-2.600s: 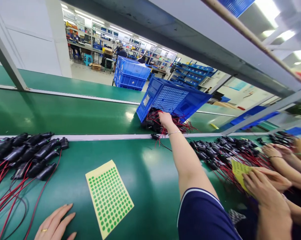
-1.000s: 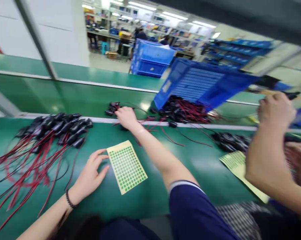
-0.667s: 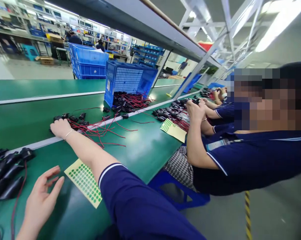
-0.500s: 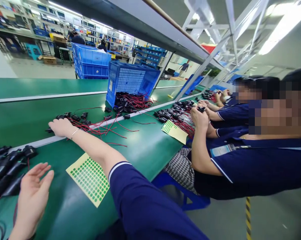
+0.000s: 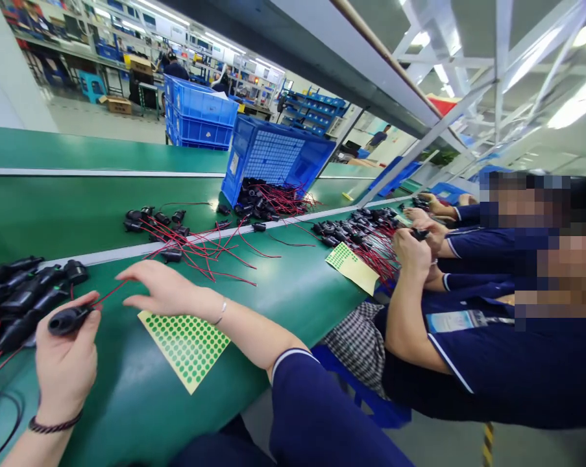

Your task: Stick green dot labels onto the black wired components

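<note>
The left hand [image 5: 63, 363], at about 8 o'clock in the view, is closed around a black plug part [image 5: 69, 319] with a red wire trailing from it; half a second ago this hand was empty and open above the counter [image 5: 283, 292], so it has just picked the part up. The part sits between thumb and fingers, just right of the pile of like black parts [image 5: 20, 298] at 9 o'clock.

The right hand [image 5: 163, 292] has come back from the far rail, where it lay on a loose bunch of parts. It now hovers open, fingers spread, above the top edge of the sheet of green dot stickers [image 5: 185, 340] near 7 o'clock; I cannot tell whether a fingertip touches the sheet or the wire. The bunch it pulled along, black ends with red wires [image 5: 185, 243], lies spread across the white rail at 11 o'clock, well apart from both hands.

Judging from this, fetching stock appears finished and one piece is now in hand beside the stickers.

Behind, a tipped blue crate [image 5: 278, 159] at 12 o'clock spills more wired parts onto the belt. At 3 o'clock co-workers in dark blue shirts handle their own pile [image 5: 361, 227] and a second sticker sheet [image 5: 354, 267].
</note>
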Motion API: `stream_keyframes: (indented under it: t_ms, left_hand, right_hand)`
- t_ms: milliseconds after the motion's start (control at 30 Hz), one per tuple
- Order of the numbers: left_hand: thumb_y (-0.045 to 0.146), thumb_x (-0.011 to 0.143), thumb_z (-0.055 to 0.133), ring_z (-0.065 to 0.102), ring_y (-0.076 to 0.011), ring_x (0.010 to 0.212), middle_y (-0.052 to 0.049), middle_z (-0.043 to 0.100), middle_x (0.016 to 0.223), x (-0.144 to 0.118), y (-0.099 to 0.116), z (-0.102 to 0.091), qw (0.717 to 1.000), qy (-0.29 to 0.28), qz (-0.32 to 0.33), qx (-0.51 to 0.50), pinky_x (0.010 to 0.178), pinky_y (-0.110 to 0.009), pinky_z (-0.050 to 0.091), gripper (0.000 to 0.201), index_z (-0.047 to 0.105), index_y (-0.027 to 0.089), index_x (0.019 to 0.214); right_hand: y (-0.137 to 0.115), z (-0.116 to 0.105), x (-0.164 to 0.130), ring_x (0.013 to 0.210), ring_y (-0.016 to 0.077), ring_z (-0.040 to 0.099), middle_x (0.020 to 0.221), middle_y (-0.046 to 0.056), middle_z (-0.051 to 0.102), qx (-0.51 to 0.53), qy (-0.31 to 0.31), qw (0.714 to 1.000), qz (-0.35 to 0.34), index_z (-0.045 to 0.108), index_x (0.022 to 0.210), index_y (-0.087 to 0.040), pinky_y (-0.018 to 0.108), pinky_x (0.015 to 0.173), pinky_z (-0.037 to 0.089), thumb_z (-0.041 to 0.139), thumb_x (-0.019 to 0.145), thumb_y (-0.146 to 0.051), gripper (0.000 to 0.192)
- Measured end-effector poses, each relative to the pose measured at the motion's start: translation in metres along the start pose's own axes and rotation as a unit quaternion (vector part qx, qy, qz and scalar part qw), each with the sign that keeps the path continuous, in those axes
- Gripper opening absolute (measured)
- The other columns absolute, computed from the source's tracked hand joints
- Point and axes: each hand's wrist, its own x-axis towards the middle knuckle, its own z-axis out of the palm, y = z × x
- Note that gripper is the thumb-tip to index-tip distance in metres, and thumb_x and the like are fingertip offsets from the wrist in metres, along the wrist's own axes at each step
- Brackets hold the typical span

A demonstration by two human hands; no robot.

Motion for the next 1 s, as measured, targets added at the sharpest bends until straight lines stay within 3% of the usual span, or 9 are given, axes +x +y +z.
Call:
stream_keyframes:
  t_ms: [100,133,200,300,400,500,633,767,1000]
  left_hand:
    - [0.033,0.081,0.071,0.071,-0.0280,0.103,-0.008,0.070,0.099,0.000,0.001,-0.012,0.993,0.108,0.018,0.038,0.100,-0.052,0.055,0.020,0.062,0.021,0.094]
    - [0.033,0.079,0.073,0.071,-0.0265,0.100,-0.006,0.070,0.094,0.000,0.004,-0.015,0.991,0.099,0.054,0.074,0.097,-0.050,0.056,0.019,0.063,0.020,0.089]
    - [0.033,0.084,0.067,0.070,-0.0221,0.090,-0.004,0.070,0.084,0.000,0.007,-0.015,0.988,0.027,0.068,0.133,0.088,-0.042,0.057,0.015,0.062,0.020,0.079]
    - [0.028,0.086,0.062,0.066,-0.0199,0.087,-0.004,0.069,0.083,-0.002,0.005,-0.008,0.977,-0.110,0.001,0.184,0.085,-0.037,0.054,0.013,0.061,0.020,0.077]
    - [0.016,0.083,0.061,0.066,-0.0204,0.091,-0.005,0.073,0.090,-0.008,0.004,0.003,0.960,-0.223,-0.026,0.167,0.087,-0.038,0.054,0.005,0.063,0.019,0.081]
    - [0.016,0.081,0.066,0.064,-0.0250,0.110,-0.009,0.073,0.112,-0.013,0.006,0.013,0.950,-0.273,-0.018,0.149,0.097,-0.043,0.051,0.004,0.064,0.018,0.083]
    - [0.025,0.078,0.075,0.061,-0.0308,0.121,-0.010,0.074,0.115,-0.015,0.007,0.020,0.937,-0.298,-0.056,0.171,0.101,-0.050,0.048,0.017,0.067,0.018,0.091]
    - [0.013,0.080,0.067,0.061,-0.0287,0.122,-0.006,0.076,0.108,-0.016,0.005,0.021,0.928,-0.318,-0.079,0.177,0.104,-0.050,0.045,0.011,0.069,0.020,0.089]
    - [0.012,0.080,0.064,0.062,-0.0270,0.120,-0.005,0.076,0.104,-0.018,0.003,0.021,0.932,-0.313,-0.068,0.171,0.103,-0.048,0.045,0.012,0.069,0.020,0.087]
  right_hand:
    - [0.019,-0.013,-0.038,0.075,0.0137,0.066,0.084,0.003,0.072,0.040,0.067,0.987,0.141,0.066,0.088,-0.017,0.026,0.072,0.053,0.065,0.089,-0.029,0.012]
    - [0.027,-0.015,-0.051,0.072,0.0133,0.064,0.079,0.001,0.070,0.042,0.108,0.978,0.172,0.065,0.082,-0.018,0.025,0.070,0.052,0.065,0.088,-0.029,0.013]
    - [0.045,-0.016,-0.074,0.071,0.0138,0.063,0.077,0.001,0.069,0.065,0.175,0.960,0.209,0.065,0.081,-0.019,0.026,0.068,0.051,0.062,0.089,-0.032,0.016]
    - [0.069,-0.008,-0.094,0.065,0.0163,0.063,0.073,0.003,0.069,0.108,0.213,0.936,0.260,0.066,0.085,-0.020,0.030,0.062,0.051,0.044,0.099,-0.041,0.034]
    - [0.074,0.001,-0.100,0.076,0.0197,0.066,0.084,0.006,0.072,0.047,0.136,0.972,0.187,0.069,0.088,-0.022,0.035,0.071,0.054,0.055,0.095,-0.036,0.022]
    - [0.064,0.010,-0.095,0.089,0.0231,0.065,0.091,0.007,0.073,-0.016,0.066,0.995,0.079,0.071,0.092,-0.023,0.041,0.083,0.053,0.062,0.092,-0.027,0.010]
    - [0.049,0.028,-0.085,0.094,0.0246,0.060,0.095,0.008,0.071,-0.059,0.018,0.998,0.033,0.071,0.099,-0.021,0.042,0.085,0.051,0.060,0.094,-0.023,0.013]
    - [0.040,0.041,-0.079,0.090,0.0242,0.057,0.096,0.009,0.070,-0.097,-0.008,0.995,0.015,0.072,0.100,-0.020,0.041,0.083,0.048,0.061,0.094,-0.022,0.013]
    - [0.039,0.046,-0.080,0.090,0.0223,0.060,0.099,0.008,0.069,-0.122,0.003,0.993,-0.001,0.072,0.095,-0.022,0.038,0.081,0.046,0.063,0.093,-0.024,0.009]
